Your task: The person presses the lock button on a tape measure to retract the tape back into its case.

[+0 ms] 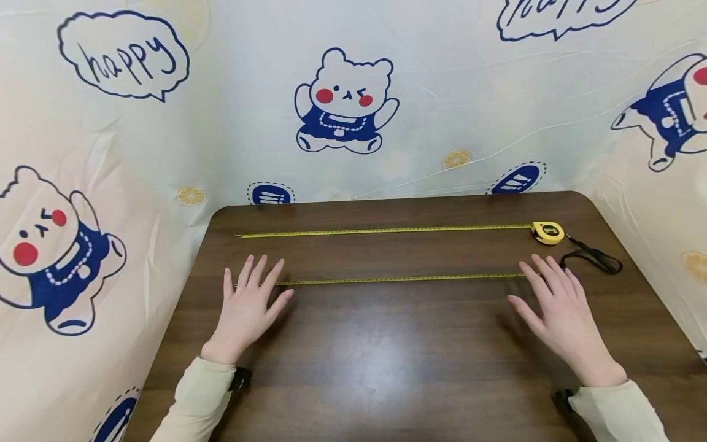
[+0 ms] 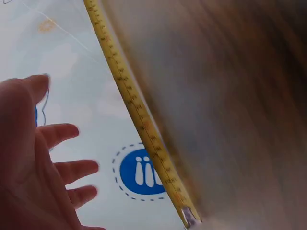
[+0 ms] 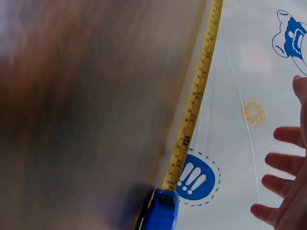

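A tape measure with a yellow case (image 1: 547, 232) lies at the back right of the table, its yellow blade (image 1: 386, 231) pulled out far to the left. In front of it runs a second yellow blade (image 1: 409, 279), roughly parallel. Its blue case (image 3: 162, 211) shows in the right wrist view, and a metal end hook (image 2: 191, 218) in the left wrist view. My left hand (image 1: 245, 310), fingers spread, is over the front blade's left end. At its right end is my right hand (image 1: 560, 316), fingers straight, hiding the blue case from the head view. Neither hand holds anything.
A black wrist strap (image 1: 596, 258) trails from the yellow case, close beyond my right fingertips. The brown wooden table (image 1: 375, 368) has rounded back corners. Behind and beside it hangs a pale printed cloth (image 1: 243, 110) with bears and lettering.
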Action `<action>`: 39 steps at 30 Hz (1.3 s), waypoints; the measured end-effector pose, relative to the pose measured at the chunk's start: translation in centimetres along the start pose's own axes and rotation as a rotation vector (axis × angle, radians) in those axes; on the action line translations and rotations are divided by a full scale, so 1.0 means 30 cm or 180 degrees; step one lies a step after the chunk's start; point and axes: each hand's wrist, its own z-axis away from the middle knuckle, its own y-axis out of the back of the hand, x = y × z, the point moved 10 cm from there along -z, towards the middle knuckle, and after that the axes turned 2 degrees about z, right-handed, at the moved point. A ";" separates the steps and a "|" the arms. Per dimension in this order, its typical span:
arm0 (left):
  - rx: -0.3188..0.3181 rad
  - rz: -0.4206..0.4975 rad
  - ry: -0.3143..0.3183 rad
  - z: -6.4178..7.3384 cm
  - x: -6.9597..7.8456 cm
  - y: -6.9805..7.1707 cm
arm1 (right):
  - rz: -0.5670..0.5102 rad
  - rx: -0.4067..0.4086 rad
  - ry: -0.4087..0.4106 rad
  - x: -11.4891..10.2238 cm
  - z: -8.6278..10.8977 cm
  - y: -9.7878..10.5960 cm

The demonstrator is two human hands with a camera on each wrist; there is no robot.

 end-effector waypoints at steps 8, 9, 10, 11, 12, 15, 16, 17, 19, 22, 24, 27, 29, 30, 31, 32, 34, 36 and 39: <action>0.0341 0.0544 -0.0042 -0.008 -0.114 0.064 | -0.0211 0.0164 0.0286 0.051 -0.027 0.044; 0.0328 0.0665 -0.0012 -0.012 -0.134 0.067 | -0.0233 0.0134 0.0284 0.067 -0.029 0.041; 0.0299 0.0783 0.0028 -0.016 -0.153 0.069 | -0.0245 0.0107 0.0285 0.084 -0.031 0.038; 0.0281 0.0875 0.0057 -0.019 -0.171 0.071 | -0.0251 0.0086 0.0276 0.100 -0.032 0.036; 0.0253 0.0942 0.0088 -0.021 -0.188 0.071 | -0.0247 0.0059 0.0257 0.116 -0.033 0.034; 0.0178 0.1035 0.0167 -0.023 -0.236 0.064 | -0.0228 0.0005 0.0287 0.155 -0.038 0.029; 0.0157 0.1047 0.0192 -0.023 -0.249 0.063 | -0.0208 -0.0023 0.0304 0.166 -0.039 0.026; 0.0137 0.1048 0.0209 -0.024 -0.261 0.061 | -0.0185 -0.0056 0.0321 0.177 -0.041 0.023; 0.0093 0.1042 0.0239 -0.027 -0.283 0.056 | -0.0143 -0.0132 0.0368 0.197 -0.042 0.017; 0.0001 0.1038 0.0276 -0.036 -0.307 0.046 | -0.0067 -0.0285 0.0372 0.229 -0.037 0.004; -0.0078 0.1030 0.0313 -0.042 -0.322 0.036 | -0.0018 -0.0414 0.0323 0.251 -0.033 -0.009; -0.0195 0.0972 0.0375 -0.046 -0.341 0.021 | 0.0029 -0.0614 0.0217 0.280 -0.024 -0.033; -0.0273 0.0924 0.0423 -0.046 -0.351 0.011 | 0.0041 -0.0718 0.0163 0.293 -0.020 -0.047; -0.0306 0.0902 0.0444 -0.045 -0.355 0.006 | 0.0034 -0.0754 0.0146 0.297 -0.018 -0.052; -0.0335 0.0886 0.0455 -0.045 -0.359 0.001 | 0.0040 -0.0784 0.0133 0.300 -0.017 -0.057; -0.0355 0.0879 0.0463 -0.045 -0.362 -0.003 | 0.0037 -0.0813 0.0122 0.302 -0.016 -0.062; -0.0372 0.0873 0.0470 -0.044 -0.368 -0.009 | 0.0031 -0.0852 0.0114 0.304 -0.015 -0.069; -0.0364 0.0877 0.0459 -0.042 -0.371 -0.010 | 0.0027 -0.0889 0.0106 0.304 -0.016 -0.076; -0.0346 0.0875 0.0449 -0.036 -0.375 -0.009 | 0.0018 -0.0916 0.0114 0.304 -0.021 -0.083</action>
